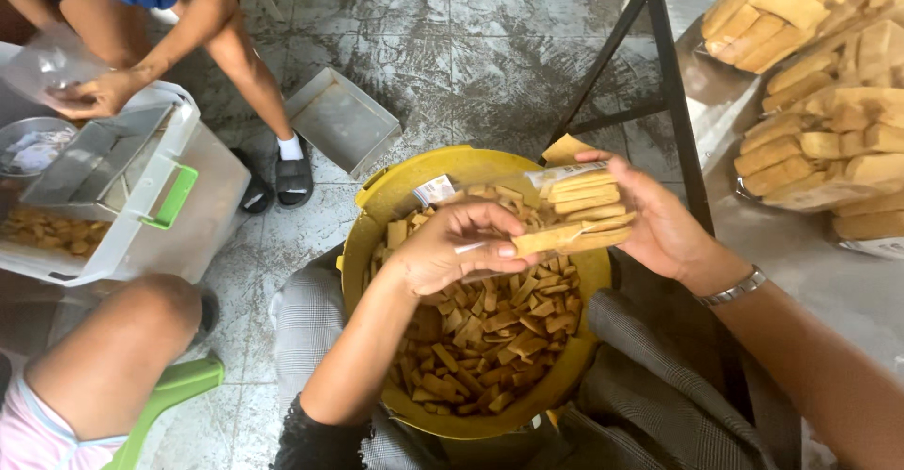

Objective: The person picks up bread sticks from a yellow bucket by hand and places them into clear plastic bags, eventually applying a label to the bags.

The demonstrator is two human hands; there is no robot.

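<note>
Both hands are kept over the yellow bucket [377, 208]: a clear bag of long biscuit sticks [584, 208] is cupped by the right hand [659, 225], and one stick [551, 238] is pinched at the bag's mouth by the left hand [452, 249]. Many filled bags [829, 103] are piled on the desk [753, 235] to the right, but lots of loose sticks [480, 338] are left in the bucket

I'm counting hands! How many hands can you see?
3. The left hand and right hand hold a bag of sticks over the yellow bowl. Another person's hand is top left; their other may be hidden.
</note>
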